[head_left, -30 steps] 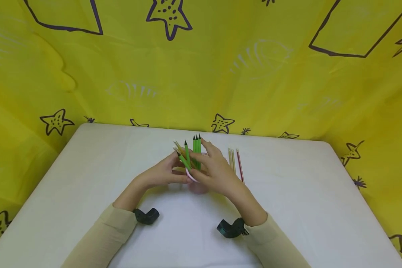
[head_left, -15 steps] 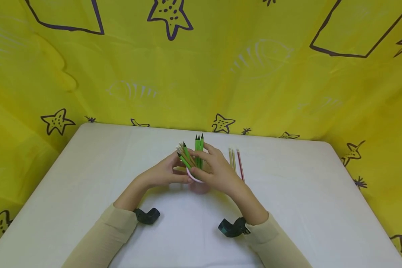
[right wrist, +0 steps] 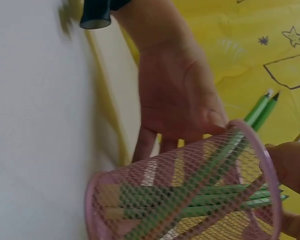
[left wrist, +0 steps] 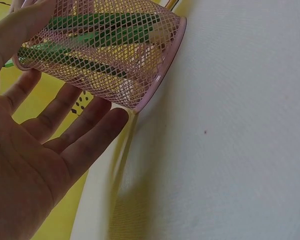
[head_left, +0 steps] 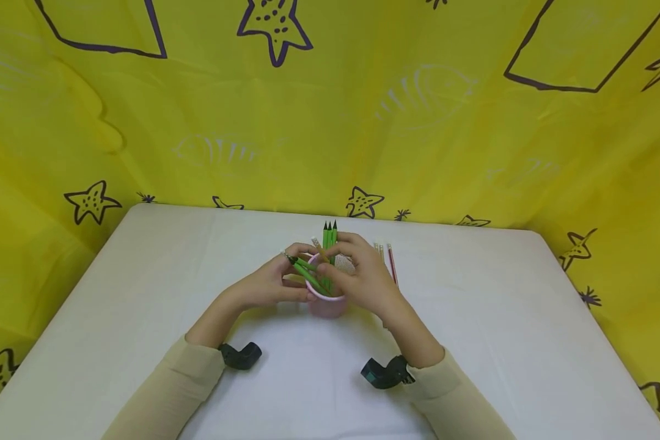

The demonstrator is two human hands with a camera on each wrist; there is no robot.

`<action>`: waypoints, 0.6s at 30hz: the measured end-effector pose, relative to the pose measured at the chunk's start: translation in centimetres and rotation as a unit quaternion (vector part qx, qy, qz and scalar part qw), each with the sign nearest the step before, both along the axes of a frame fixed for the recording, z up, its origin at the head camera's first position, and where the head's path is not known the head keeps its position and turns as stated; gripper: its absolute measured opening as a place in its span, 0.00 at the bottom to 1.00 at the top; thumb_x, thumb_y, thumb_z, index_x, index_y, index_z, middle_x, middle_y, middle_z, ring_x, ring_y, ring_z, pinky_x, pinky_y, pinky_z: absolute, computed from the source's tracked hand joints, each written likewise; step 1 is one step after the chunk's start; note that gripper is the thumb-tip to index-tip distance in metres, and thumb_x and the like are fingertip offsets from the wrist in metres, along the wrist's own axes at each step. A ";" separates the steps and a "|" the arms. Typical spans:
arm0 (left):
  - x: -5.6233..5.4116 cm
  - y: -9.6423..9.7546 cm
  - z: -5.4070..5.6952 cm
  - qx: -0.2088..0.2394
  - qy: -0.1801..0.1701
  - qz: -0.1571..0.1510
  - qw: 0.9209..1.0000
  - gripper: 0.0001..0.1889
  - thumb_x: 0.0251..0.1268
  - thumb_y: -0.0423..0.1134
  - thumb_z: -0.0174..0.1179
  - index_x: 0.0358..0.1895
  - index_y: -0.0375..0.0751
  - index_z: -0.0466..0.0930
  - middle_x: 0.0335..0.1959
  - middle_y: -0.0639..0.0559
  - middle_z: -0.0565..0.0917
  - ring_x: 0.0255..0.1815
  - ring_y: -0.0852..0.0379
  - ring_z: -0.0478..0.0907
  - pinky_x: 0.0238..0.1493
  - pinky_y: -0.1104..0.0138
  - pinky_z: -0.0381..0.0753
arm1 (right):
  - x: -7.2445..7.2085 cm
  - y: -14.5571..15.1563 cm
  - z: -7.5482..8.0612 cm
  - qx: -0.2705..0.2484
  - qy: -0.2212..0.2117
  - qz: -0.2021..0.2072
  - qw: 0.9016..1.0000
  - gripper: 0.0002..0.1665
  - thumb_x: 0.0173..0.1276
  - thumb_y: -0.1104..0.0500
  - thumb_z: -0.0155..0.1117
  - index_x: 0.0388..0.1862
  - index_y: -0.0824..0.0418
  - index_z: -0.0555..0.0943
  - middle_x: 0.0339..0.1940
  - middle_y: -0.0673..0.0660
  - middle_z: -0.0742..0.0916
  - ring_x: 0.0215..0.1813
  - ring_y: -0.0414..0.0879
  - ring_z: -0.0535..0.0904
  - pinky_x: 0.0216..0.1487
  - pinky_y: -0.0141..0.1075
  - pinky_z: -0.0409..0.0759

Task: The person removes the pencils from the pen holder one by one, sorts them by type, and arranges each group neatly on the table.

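Note:
A pink mesh pencil cup (head_left: 328, 307) stands on the table between both hands. My left hand (head_left: 266, 282) holds it from the left, fingers round the far side and thumb near the rim; the left wrist view shows these fingers along the mesh. Green pencils (head_left: 330, 235) with black tips stand upright at the cup's back. Two more green pencils (right wrist: 260, 112) lean out over the rim toward the left hand. My right hand (head_left: 365, 278) reaches over the cup's right side, thumb and fingers pinching a gold pencil (head_left: 319, 247) whose white eraser points up.
On the white table (head_left: 473, 318), a red pencil (head_left: 392, 263) and gold pencils (head_left: 382, 249) lie right of the cup, partly behind the right hand. A yellow patterned cloth (head_left: 330, 122) hangs behind the table. Each wrist wears a black camera (head_left: 385, 373).
The right hand has shifted slightly right and now pinches one gold pencil apart from the others. The leaning green pencils have dropped lower to the left, baring more of the rim.

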State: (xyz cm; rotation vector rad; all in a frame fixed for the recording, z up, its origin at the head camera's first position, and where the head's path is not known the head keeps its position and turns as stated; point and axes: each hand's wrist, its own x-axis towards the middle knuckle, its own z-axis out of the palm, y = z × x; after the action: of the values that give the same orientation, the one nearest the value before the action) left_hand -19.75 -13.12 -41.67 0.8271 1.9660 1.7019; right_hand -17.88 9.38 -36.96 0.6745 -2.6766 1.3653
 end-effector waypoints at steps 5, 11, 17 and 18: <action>0.0 0.0 0.0 0.002 -0.007 0.002 1.000 0.36 0.61 0.31 0.70 0.69 0.48 0.61 0.63 0.41 0.73 0.60 0.44 0.79 0.62 0.54 0.80 | -0.2 1.2 0.9 -0.082 -0.034 0.005 0.996 0.09 0.69 0.56 0.68 0.45 0.57 0.86 0.66 0.53 0.78 0.71 0.50 0.70 0.63 0.55 0.79; 0.1 0.0 -0.1 0.005 -0.008 0.003 1.000 0.37 0.59 0.32 0.71 0.69 0.48 0.61 0.63 0.39 0.73 0.60 0.44 0.79 0.62 0.55 0.81 | -0.5 3.2 2.1 -0.177 -0.048 0.007 0.983 0.10 0.71 0.62 0.65 0.47 0.66 0.84 0.60 0.57 0.81 0.65 0.46 0.75 0.60 0.41 0.83; 0.1 0.1 -0.1 0.011 -0.018 0.002 1.000 0.38 0.59 0.30 0.70 0.69 0.48 0.61 0.65 0.37 0.70 0.59 0.43 0.80 0.61 0.57 0.81 | -0.5 5.6 2.9 -0.277 -0.063 0.019 0.959 0.08 0.71 0.69 0.61 0.47 0.64 0.83 0.45 0.54 0.86 0.47 0.44 0.83 0.53 0.36 0.86; 0.1 0.1 -0.1 0.010 -0.018 0.001 1.000 0.38 0.59 0.30 0.70 0.70 0.48 0.61 0.65 0.37 0.70 0.59 0.42 0.80 0.61 0.57 0.82 | -0.5 5.9 3.0 -0.293 -0.066 0.019 0.954 0.09 0.72 0.69 0.61 0.47 0.63 0.83 0.44 0.53 0.86 0.45 0.43 0.84 0.52 0.37 0.86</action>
State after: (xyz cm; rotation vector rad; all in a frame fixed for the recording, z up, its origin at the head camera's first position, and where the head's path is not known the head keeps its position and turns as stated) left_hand -19.67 -13.03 -41.74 0.7951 1.9294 1.7298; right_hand -18.38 15.24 -33.97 0.5780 -2.1510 2.1363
